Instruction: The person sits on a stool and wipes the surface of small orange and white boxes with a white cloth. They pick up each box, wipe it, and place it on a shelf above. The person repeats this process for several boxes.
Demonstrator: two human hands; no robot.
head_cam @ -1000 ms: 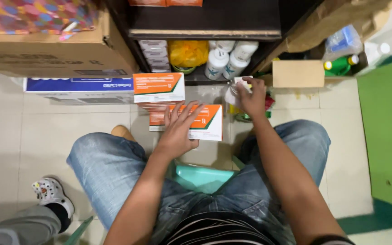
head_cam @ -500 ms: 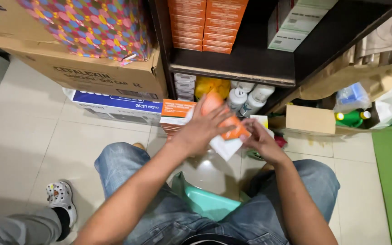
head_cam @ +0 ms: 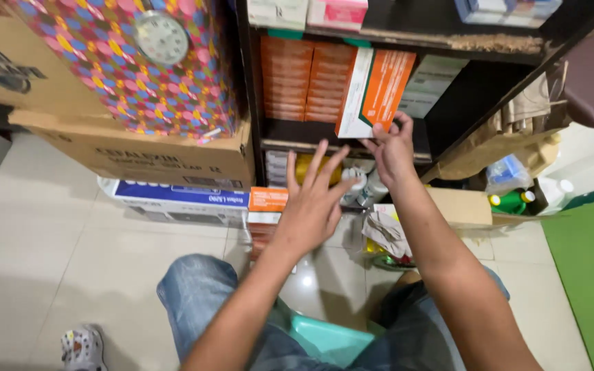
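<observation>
My right hand [head_cam: 393, 148] grips the lower end of an orange and white carton [head_cam: 374, 93] and holds it upright at the dark shelf [head_cam: 352, 148], beside two stacks of orange cartons [head_cam: 304, 79]. My left hand [head_cam: 313, 199] hangs open below it, fingers spread, holding nothing. Under that hand, a pile of orange and white cartons [head_cam: 267, 200] sits on the floor. White bottles [head_cam: 360, 184] and a yellow bag [head_cam: 304, 168] show on the lowest shelf, partly hidden by my hands.
Left of the shelf stand a brown cardboard box [head_cam: 139, 154], a colourful patterned box [head_cam: 132, 62] on top and a blue and white box [head_cam: 173, 199] below. A small brown box [head_cam: 458, 206], green bottle [head_cam: 513, 201] and green mat [head_cam: 589, 275] lie right. Another person's shoe [head_cam: 80, 347] is bottom left.
The carton went from the floor pile up to the shelf, passing from both hands to my right hand alone. My left hand let go and opened. The view tilted upward.
</observation>
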